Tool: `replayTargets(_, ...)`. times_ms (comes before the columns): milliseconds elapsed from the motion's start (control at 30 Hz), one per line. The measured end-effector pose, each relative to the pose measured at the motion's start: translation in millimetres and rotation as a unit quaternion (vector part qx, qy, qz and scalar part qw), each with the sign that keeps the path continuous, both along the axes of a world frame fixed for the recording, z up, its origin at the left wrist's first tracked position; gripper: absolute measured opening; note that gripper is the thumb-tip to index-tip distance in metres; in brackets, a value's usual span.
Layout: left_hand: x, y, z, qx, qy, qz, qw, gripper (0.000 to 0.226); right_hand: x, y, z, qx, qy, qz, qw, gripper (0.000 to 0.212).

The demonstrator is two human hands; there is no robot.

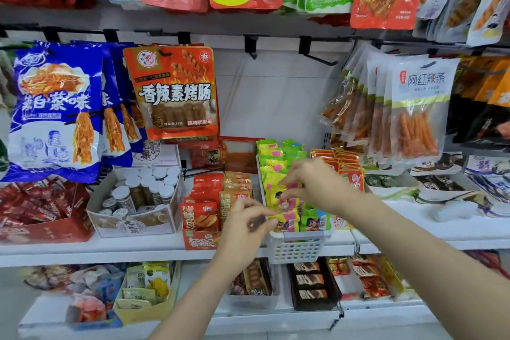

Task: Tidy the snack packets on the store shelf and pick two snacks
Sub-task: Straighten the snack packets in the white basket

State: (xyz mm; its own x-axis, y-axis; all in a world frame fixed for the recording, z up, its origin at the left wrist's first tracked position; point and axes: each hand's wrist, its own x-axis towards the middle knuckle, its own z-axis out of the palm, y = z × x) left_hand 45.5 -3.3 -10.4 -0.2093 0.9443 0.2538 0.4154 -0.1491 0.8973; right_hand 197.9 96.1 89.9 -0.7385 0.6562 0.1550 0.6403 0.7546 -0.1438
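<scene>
Both hands work at the white basket point(296, 248) on the middle shelf point(110, 250), so the tidying is under way and, as far as I can judge, no snack has been picked out yet. The left hand point(244, 229) sits at the basket's front left corner, its thumb and fingers curled in a pinch on the edge of a yellow and pink packet point(287, 219) in the front row. The right hand point(314, 185) reaches over the middle of the basket, fingertips pinching the top of another small yellow packet point(278, 194) just behind the first.

Inside the basket, the yellow packets toward the back point(271, 159) stand in a fairly even row, while those at the front lean and overlap, with green packets point(314, 221) beside them at the front right. That front part looks like what is left to straighten.

Left of the basket, an orange box of packets point(204, 210) looks orderly. Right of the basket, loose packets point(447, 193) lie scattered flat on the shelf and seem untouched. Choosing the two snacks remains to be done.
</scene>
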Motion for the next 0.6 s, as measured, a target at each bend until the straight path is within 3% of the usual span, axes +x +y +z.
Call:
replayTargets(100, 0, 1, 0, 0.024, 0.023, 0.001, 0.999, 0.014, 1, 1, -9, -0.035, -0.001, 0.014, 0.999, 0.038)
replayTargets(300, -2, 2, 0, 0.053, 0.043, -0.011, 0.998, 0.018, 10, 3, -14, -0.056, 0.104, -0.031, 0.993, 0.018)
replayTargets(400, 0, 3, -3, 0.065, 0.023, -0.015, 0.998, 0.016, -3, -2, -31, -0.081, 0.039, -0.008, 0.996, 0.005)
replayTargets(467, 0, 4, -6, 0.065, -0.01, -0.021, 0.998, 0.017, 1, 0, -32, -0.121, 0.015, -0.009, 0.992, 0.01)
replayTargets(533, 0, 5, -7, 0.065, -0.042, -0.031, 0.997, 0.022, 14, 6, -24, -0.216, 0.088, -0.035, 0.972, 0.016)
replayTargets(600, 1, 7, -9, 0.042, -0.061, -0.032, 0.997, 0.022, 27, 14, -18, -0.191, 0.166, -0.067, 0.965, 0.015)
